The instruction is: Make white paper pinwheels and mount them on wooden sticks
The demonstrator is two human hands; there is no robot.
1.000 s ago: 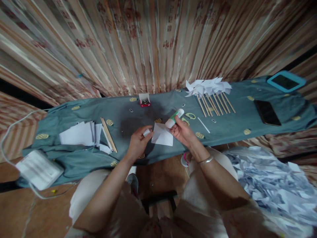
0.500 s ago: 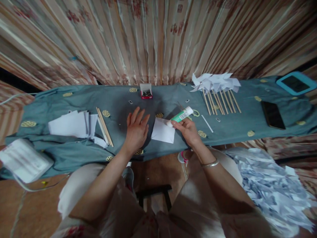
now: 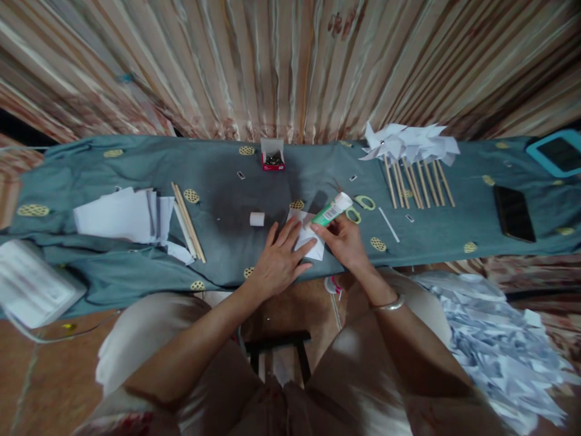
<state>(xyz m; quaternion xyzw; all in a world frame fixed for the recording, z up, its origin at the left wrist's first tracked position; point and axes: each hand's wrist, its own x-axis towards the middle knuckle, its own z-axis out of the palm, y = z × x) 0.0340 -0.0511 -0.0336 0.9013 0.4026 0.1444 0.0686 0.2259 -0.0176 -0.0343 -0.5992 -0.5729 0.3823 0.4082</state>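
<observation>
A green and white glue stick (image 3: 333,208) is gripped in my right hand (image 3: 347,242), tilted, with its lower end at a small white paper square (image 3: 316,249). My left hand (image 3: 280,260) lies over the left part of that paper, fingers spread, covering some of it. The white glue cap (image 3: 256,219) stands on the cloth to the left of the paper. Just beyond my right hand are green-handled scissors (image 3: 364,203), their handles showing. A thin white paper strip (image 3: 389,224) lies to the right of them.
A small red box of metal pins (image 3: 273,160) sits at the back. Paper pinwheels on sticks (image 3: 411,145) lie at right, near a black phone (image 3: 514,212) and a blue-framed device (image 3: 557,154). Left are stacked papers (image 3: 115,215), wooden sticks (image 3: 189,221) and a white box-like object (image 3: 36,284).
My left hand has moved right onto the paper, and the white cap now stands where it was. The glue stick's end is now against or just over the paper. The view has shifted slightly.
</observation>
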